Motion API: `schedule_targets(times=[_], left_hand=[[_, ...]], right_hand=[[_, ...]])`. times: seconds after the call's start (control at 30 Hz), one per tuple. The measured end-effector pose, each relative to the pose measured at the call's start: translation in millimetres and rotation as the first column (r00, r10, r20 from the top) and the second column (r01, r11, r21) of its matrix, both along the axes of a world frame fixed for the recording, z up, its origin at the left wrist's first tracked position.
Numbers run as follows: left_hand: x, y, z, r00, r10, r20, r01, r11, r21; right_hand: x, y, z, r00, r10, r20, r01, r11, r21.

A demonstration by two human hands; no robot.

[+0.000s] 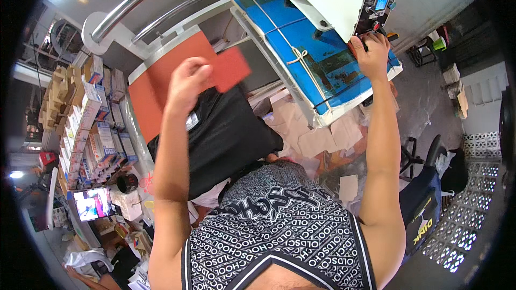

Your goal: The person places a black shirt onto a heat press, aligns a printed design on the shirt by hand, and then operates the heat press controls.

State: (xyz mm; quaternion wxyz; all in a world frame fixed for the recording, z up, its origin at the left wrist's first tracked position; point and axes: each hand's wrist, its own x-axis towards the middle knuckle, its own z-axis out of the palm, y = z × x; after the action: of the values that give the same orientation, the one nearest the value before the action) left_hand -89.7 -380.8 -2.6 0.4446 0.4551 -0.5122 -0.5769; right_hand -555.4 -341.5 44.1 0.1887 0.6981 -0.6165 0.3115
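Note:
My left hand point(191, 78) is raised over the press bed and holds a small red pad point(231, 69), slightly blurred. Below it, a black T-shirt point(229, 141) is draped over the near part of an orange-red heat press pad point(149, 88). A small pale patch point(192, 121) shows on the shirt beside my forearm. With my right hand point(373, 54) I grip a dark handle, mostly hidden by my fingers, below the control box point(371, 6) of the heat press. The press's blue upper plate point(282, 36), tied with cord, is swung to the right of the bed.
Chrome rails point(141, 2) run behind the bed. Stacked cardboard boxes point(98, 141) and a lit screen point(93, 204) stand at left. Paper sheets point(310, 141) lie beneath the upper plate. A chair point(423, 205) is at right. Another person's arm point(82, 277) shows at lower left.

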Motion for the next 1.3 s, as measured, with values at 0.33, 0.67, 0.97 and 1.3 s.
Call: schedule_targets(times=[0.33, 0.67, 0.97, 1.3], left_hand=[[27, 53, -53, 0.979, 0.149, 0.141, -0.136, 0.986, -0.094], [267, 194, -128, 0.426, 0.698, 0.576, -0.617, 0.690, -0.379], [247, 199, -103, 0.542, 0.540, 0.644, -0.582, 0.794, -0.177], [261, 223, -30, 0.660, 0.370, 0.654, -0.266, 0.929, -0.257]], right_hand=[[2, 0, -7, 0.997, 0.081, 0.012, -0.080, 0.995, -0.060], [273, 31, -41, 0.750, 0.490, 0.444, -0.602, 0.784, 0.153], [263, -26, -117, 0.938, 0.346, 0.029, -0.269, 0.671, 0.691], [193, -47, -57, 0.872, 0.448, 0.196, -0.430, 0.510, 0.745]])
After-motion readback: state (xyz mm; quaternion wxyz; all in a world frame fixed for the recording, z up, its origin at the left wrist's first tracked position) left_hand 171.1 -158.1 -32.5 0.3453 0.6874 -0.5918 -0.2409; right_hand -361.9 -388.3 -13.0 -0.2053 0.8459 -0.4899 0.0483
